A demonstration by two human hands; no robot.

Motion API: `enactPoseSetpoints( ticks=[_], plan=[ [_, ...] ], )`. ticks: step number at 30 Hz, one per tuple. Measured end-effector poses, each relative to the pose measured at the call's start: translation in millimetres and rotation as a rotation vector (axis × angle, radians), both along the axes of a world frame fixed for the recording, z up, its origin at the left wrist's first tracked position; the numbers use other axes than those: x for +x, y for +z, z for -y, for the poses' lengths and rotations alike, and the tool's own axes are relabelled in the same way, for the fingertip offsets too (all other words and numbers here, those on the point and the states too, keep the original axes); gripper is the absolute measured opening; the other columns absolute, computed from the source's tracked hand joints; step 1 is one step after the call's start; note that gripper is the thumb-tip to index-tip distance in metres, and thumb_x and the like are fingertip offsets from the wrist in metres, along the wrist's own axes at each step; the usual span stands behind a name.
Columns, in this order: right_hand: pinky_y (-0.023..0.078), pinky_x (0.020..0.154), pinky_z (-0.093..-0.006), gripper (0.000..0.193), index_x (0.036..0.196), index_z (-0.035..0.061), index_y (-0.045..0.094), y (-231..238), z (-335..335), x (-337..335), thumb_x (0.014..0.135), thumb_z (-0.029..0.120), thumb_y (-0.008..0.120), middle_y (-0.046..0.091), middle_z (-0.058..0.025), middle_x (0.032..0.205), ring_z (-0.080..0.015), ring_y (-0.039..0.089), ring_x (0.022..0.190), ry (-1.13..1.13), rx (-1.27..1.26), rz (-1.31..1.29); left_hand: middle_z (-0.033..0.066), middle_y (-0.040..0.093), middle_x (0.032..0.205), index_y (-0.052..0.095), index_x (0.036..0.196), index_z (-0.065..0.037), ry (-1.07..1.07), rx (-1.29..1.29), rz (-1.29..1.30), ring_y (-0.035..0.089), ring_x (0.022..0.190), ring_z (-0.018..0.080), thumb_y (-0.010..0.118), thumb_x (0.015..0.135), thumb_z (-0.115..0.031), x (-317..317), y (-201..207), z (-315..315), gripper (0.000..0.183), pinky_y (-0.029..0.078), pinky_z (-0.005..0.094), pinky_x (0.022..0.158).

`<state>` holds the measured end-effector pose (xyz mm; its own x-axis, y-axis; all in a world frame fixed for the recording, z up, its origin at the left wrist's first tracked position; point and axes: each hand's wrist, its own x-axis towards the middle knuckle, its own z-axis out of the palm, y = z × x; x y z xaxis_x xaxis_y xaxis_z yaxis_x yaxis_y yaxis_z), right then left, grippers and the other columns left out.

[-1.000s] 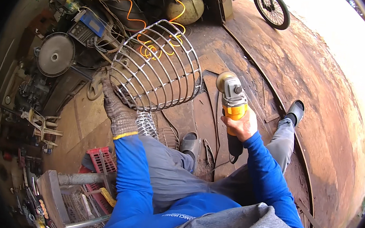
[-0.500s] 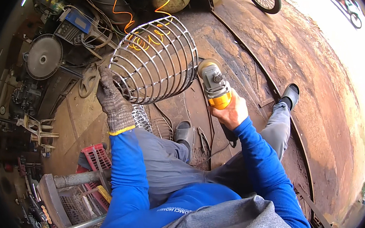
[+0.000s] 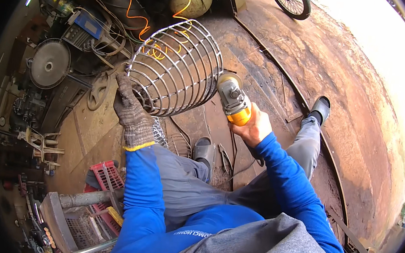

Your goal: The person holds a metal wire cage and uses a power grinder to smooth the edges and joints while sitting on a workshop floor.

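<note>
A tapered cage of welded metal rods (image 3: 186,79) is held up in front of me, tilted, its wide end toward the upper right. My left hand (image 3: 131,105), in a grey knit glove with a yellow cuff, is closed round the rods at the narrow lower-left end. My bare right hand (image 3: 256,126) grips an angle grinder (image 3: 235,100) with a yellow body and grey metal head. The grinder's disc (image 3: 230,77) is at the cage's right rim; whether it touches I cannot tell.
Below the cage, more wire mesh (image 3: 178,144) lies between my feet. A red plastic crate (image 3: 106,175) stands by my left arm. At left are a round fan (image 3: 49,63) and a blue-topped machine (image 3: 87,24). An orange coiled hose (image 3: 146,25) hangs behind the cage; a bicycle wheel (image 3: 293,0) is far off.
The grinder and my right hand have shifted slightly left and down along the cage's rim. The cage and my left hand have moved slightly right.
</note>
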<state>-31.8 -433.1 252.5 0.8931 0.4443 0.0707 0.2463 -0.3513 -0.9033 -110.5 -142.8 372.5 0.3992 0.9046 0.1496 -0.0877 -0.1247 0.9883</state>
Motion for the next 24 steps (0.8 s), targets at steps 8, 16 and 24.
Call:
enactPoseSetpoints(
  ticks=[8,16,24],
  plan=[
    [0.057,0.085,-0.0448,0.062,0.113,-0.0013,0.061,-8.7,0.3,2.8,0.071,0.037,0.085,0.073,-0.0253,0.097,-0.0421,0.072,0.094,-0.108,0.005,-0.057,0.0025,0.071,0.097,0.07,0.12,0.0,0.014,0.37,0.052,0.064,0.077,0.0123,0.066,0.097,-0.049,-4.7,-0.6,-22.9,0.054,0.052,0.0301,0.071],
    [0.057,0.083,-0.0405,0.051,0.109,0.0032,0.066,-0.9,11.1,15.8,0.072,0.036,0.08,0.075,-0.0171,0.097,-0.033,0.074,0.09,-0.177,0.042,-0.122,0.0007,0.07,0.085,0.072,0.106,-0.002,-0.095,0.416,0.142,0.066,0.078,0.013,0.071,0.096,-0.045,-25.6,-3.0,-50.7,0.044,0.055,0.0307,0.072],
    [0.056,0.083,-0.0399,0.048,0.108,0.0052,0.067,-8.9,11.2,20.7,0.072,0.035,0.081,0.074,-0.0138,0.095,-0.0294,0.072,0.087,-0.149,0.12,-0.124,0.0081,0.071,0.11,0.066,0.121,-0.002,-0.044,0.331,0.214,0.068,0.096,0.0197,0.063,0.097,-0.056,-30.1,-1.2,-42.9,0.06,0.057,0.0346,0.081]
  ],
)
